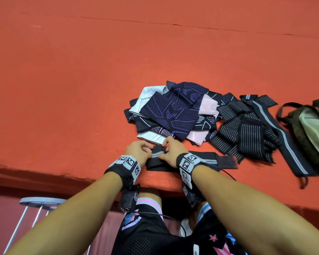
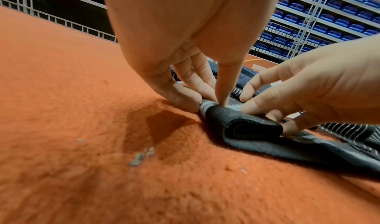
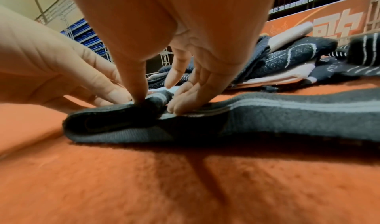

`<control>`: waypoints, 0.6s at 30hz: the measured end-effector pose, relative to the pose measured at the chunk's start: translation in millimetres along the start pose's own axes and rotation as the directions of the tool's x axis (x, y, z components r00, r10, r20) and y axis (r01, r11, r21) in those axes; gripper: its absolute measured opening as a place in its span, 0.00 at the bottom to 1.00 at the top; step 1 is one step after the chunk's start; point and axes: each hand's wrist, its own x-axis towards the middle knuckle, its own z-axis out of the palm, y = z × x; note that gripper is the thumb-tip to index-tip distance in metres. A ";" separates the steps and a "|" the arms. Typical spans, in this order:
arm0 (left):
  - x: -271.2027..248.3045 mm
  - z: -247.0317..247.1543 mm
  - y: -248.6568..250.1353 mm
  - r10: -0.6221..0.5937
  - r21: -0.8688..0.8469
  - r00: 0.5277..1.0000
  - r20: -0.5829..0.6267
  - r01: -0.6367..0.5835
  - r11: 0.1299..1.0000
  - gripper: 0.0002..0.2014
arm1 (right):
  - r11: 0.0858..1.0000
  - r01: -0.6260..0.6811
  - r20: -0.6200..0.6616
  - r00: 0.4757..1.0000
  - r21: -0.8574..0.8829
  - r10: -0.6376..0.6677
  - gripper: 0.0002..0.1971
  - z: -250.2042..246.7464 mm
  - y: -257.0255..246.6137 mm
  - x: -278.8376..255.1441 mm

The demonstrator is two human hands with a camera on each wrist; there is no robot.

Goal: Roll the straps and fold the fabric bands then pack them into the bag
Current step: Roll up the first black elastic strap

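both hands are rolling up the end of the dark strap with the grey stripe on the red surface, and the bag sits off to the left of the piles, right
Nearly. The bag sits to the right of the piles, not the left, as the head view shows. The rest holds: the left hand and right hand work the rolled end of the dark strap on the red surface.

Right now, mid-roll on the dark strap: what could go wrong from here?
1. The roll looks loose and flattened, only a turn or so in; if either the left hand or the right hand eases off, it may spring open.
2. The strap's free tail ends close to the striped pile; its fuzzy end patch could snag those as it feeds in.
3. The bag lies at the far right; a one-handed carry could unwind the roll.
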 end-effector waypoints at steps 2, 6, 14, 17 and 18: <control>0.2 0.1 1.8 -0.017 0.047 0.999 -0.033 0.018 0.999 0.14 | 1.000 0.015 0.004 1.000 -0.019 -0.015 0.16 0.8 2.6 -0.4; -1.7 1.8 -1.4 -0.121 0.101 0.988 -0.094 0.130 0.986 0.20 | 1.000 0.003 0.001 1.000 0.017 -0.003 0.12 -1.2 4.9 -0.9; -2.3 -4.0 -5.4 -0.189 0.023 0.982 -0.023 0.190 0.982 0.09 | 0.999 -0.016 0.017 1.000 0.031 0.016 0.17 9.6 3.7 -9.6; -3.0 -3.1 -6.6 -0.175 0.012 0.985 -0.011 0.175 0.985 0.08 | 0.999 -0.011 0.023 1.000 0.045 0.010 0.15 11.2 4.7 -10.5; -4.0 -2.5 -4.6 -0.165 0.010 0.986 -0.016 0.165 0.986 0.07 | 0.999 -0.012 0.022 1.000 0.033 0.011 0.15 10.5 4.5 -10.4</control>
